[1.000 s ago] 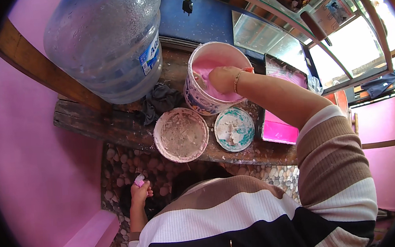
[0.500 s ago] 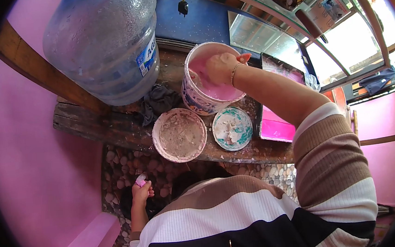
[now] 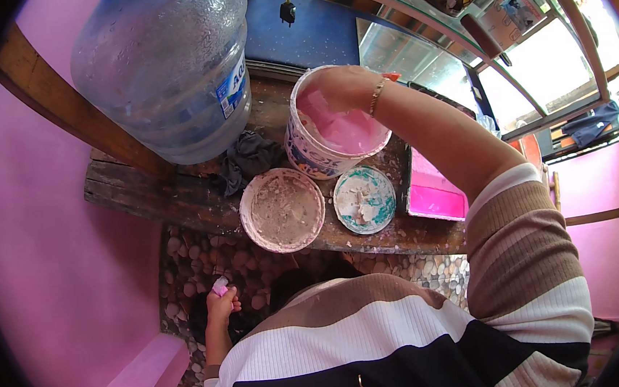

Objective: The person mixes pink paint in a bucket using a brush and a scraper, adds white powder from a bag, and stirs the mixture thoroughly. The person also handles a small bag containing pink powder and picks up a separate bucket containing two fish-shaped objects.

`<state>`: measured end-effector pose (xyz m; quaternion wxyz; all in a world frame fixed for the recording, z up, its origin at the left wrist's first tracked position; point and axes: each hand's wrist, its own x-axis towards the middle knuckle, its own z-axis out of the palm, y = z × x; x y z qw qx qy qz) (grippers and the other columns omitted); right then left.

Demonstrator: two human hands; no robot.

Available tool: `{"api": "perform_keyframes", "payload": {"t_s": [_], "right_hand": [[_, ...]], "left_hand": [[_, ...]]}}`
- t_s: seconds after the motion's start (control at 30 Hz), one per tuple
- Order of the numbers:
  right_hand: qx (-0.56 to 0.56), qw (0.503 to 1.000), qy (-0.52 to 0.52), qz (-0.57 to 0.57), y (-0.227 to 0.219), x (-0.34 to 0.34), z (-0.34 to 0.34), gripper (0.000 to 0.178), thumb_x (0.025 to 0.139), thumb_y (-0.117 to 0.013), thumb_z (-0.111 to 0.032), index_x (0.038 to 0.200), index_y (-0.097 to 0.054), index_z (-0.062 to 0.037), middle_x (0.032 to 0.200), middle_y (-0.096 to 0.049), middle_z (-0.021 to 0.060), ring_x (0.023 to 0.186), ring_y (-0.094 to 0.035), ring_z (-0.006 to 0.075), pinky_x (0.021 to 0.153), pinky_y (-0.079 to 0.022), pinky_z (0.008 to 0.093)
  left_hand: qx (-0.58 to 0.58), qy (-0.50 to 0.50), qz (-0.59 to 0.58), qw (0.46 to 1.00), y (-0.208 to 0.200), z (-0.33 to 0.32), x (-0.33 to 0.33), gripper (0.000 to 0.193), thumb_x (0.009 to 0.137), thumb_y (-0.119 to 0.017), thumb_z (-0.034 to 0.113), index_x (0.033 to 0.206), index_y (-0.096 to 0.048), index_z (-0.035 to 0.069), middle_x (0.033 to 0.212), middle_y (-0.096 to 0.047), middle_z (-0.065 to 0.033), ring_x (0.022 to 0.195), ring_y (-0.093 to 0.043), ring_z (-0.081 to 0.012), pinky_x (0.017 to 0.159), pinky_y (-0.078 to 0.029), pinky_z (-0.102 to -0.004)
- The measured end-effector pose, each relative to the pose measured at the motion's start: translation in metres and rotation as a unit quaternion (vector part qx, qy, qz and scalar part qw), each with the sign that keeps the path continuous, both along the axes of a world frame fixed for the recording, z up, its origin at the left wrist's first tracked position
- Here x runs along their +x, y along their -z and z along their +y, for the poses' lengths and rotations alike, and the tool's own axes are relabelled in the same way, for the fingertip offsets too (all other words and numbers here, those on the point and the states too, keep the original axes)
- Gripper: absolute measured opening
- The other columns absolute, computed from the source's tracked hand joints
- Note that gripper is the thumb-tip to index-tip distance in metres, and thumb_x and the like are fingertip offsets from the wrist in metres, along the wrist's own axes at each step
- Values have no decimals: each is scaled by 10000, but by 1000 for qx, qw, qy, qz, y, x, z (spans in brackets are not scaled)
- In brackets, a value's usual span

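Inside the bucket [image 3: 303,150] on the table [image 3: 143,199], held the right hand [image 3: 345,87] over pink paint [image 3: 352,132], could not tell its hidden grip, clutched a small pinkish lump [image 3: 220,284] in the left hand [image 3: 222,305], and likely did best to work slowly, avoiding spills.

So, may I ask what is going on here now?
A person is busy at a dark wooden bench. The right hand reaches into a round, patterned white plastic bucket with pink liquid inside; whether it holds anything is unclear. The left hand, held low, grips a small pink-and-white object. On the bench, nearer the person, are a shallow round bowl crusted with beige residue and a white round disc smeared with teal.
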<state>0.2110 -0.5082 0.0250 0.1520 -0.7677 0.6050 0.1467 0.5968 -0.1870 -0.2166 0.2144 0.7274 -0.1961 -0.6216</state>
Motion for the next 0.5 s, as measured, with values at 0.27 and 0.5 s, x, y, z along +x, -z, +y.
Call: {"api": "perform_keyframes", "payload": {"t_s": [0.27, 0.5], "right_hand": [[36, 989, -53, 132, 62, -17, 19, 413, 823, -584, -400, 1083, -710, -105, 1111, -681, 117, 1042, -653, 292, 871, -514, 432], [67, 992, 15, 108, -26, -9, 29, 456, 712, -685, -438, 950, -729, -52, 925, -704, 163, 895, -683, 292, 774, -529, 395]], "left_hand": [[-4, 2, -3, 1000, 0, 0, 7, 194, 826, -689, 165, 915, -612, 11, 702, -618, -76, 515, -611, -164, 461, -532, -294], [9, -4, -7, 1000, 1, 7, 8, 197, 824, -692, 167, 914, -613, 10, 699, -620, -78, 517, -613, -166, 461, -530, -291]]}}
